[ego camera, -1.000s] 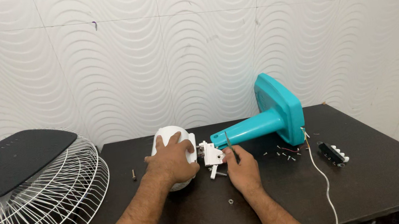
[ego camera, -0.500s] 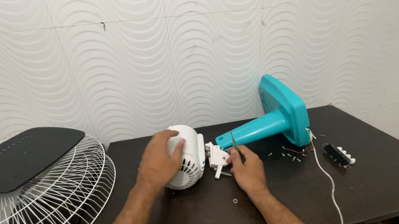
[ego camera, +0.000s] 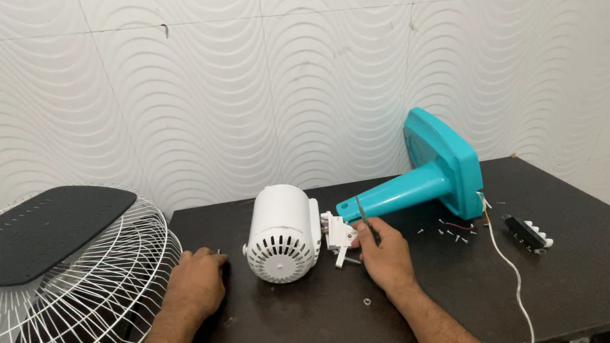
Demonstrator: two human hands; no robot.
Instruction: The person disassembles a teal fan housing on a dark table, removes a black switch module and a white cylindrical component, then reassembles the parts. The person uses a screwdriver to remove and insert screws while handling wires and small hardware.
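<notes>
From the head camera, the white fan motor housing (ego camera: 280,233) lies on its side on the dark tabletop (ego camera: 581,266), joined to the teal stand (ego camera: 425,181). The right hand (ego camera: 384,250) pinches a thin screwdriver (ego camera: 364,217) upright beside the white neck bracket (ego camera: 338,233). The left hand (ego camera: 196,282) rests curled on the tabletop, holding nothing, near the wire fan grille (ego camera: 51,318).

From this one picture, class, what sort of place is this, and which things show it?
Probably a small home repair bench. A dismantled fan lies on a dark table: white motor housing, teal stand, loose screws, and a wire fan guard beside it. The wall is tiled.
</notes>
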